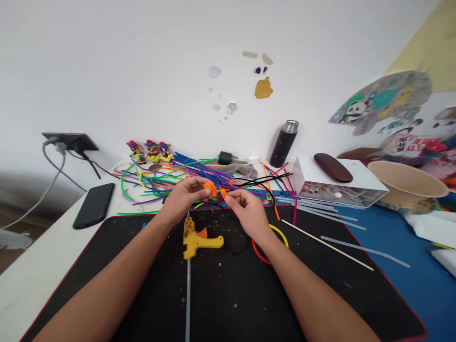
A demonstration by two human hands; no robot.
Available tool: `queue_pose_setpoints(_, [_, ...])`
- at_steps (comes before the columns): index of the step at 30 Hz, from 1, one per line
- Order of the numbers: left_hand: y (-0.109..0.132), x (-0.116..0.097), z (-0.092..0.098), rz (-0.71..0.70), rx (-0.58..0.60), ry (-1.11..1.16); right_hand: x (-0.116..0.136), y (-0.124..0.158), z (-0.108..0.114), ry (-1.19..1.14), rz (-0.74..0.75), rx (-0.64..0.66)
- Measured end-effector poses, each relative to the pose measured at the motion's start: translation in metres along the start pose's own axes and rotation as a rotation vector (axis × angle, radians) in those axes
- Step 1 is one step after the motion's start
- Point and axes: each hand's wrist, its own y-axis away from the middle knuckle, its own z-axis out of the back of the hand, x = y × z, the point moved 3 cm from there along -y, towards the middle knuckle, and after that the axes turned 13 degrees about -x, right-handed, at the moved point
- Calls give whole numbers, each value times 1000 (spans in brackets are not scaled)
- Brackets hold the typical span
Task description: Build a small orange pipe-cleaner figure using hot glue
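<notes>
My left hand [183, 198] pinches a small rounded orange fuzzy piece [210, 189] above the back edge of the black mat [231, 304]. Just to its right, my right hand [246, 209] holds a smaller orange piece [223, 194] between thumb and fingertips. A narrow gap separates the two pieces, with a bit of yellow showing there. Below my hands lies a yellow glue gun [194, 241] with a clear glue stick [188, 299] extending from it toward me. A red and yellow ring [280, 232] is partly hidden under my right forearm.
Colorful pipe cleaners [199, 167] spread along the wall behind my hands. A phone [94, 205] lies left; small figures [152, 151] stand at the back. Rightward are a black bottle [284, 144], a white box [342, 190], a wooden stick [327, 244], glue sticks and a bowl [406, 183].
</notes>
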Motion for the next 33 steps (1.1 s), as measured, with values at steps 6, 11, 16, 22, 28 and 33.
queue_pose_setpoints(6, [8, -1, -8, -2, 61, -50, 5, -1, 1, -118, -28, -41])
queue_pose_setpoints(11, [10, -2, -11, -9, 76, -84, 5, 1, -1, -135, -26, -24])
queue_pose_setpoints(16, [10, -1, -13, -12, 99, -90, 5, 1, -1, -130, -15, -17])
queue_pose_setpoints(22, [10, 1, -13, -7, 138, -75, 6, 3, -2, -119, -18, -15])
queue_pose_setpoints(28, [12, 1, -15, 0, 155, -100, 7, 3, -2, -92, -12, -29])
queue_pose_setpoints(33, [13, 2, -15, -2, 160, -107, 10, 5, -2, -91, 1, -24])
